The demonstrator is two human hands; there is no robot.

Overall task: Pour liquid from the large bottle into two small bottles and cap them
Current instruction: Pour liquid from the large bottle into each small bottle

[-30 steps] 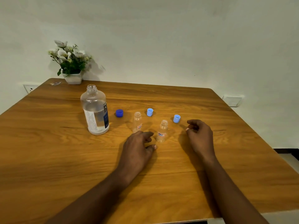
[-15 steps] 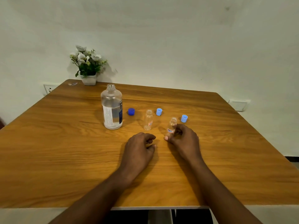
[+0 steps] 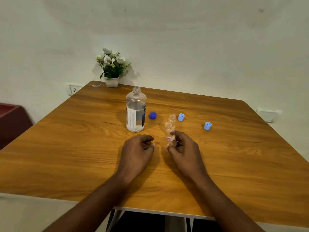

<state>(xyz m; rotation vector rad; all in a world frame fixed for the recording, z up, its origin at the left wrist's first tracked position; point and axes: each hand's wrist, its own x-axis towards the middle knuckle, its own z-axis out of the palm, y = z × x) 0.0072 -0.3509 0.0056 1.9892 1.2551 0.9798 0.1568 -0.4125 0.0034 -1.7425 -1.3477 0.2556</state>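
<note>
The large clear bottle (image 3: 135, 110) stands uncapped at mid-table, partly filled. Its dark blue cap (image 3: 153, 115) lies just to its right. My right hand (image 3: 183, 149) pinches one small clear bottle (image 3: 169, 133), which is upright and uncapped. The second small bottle (image 3: 172, 118) stands right behind it, partly hidden. Two light blue caps lie on the table: one (image 3: 181, 117) beside the far small bottle, the other (image 3: 207, 126) further right. My left hand (image 3: 138, 150) rests on the table with loosely curled fingers, holding nothing.
The wooden table (image 3: 234, 164) has a white potted plant (image 3: 112, 69) at its far left corner against the wall. A dark red piece of furniture (image 3: 11, 121) stands beyond the table's left edge. A wall socket (image 3: 74, 89) sits low on the left.
My right hand took the right small bottle and carried it left and nearer, in front of the other small bottle. The camera view shifted left. My left hand stayed put.
</note>
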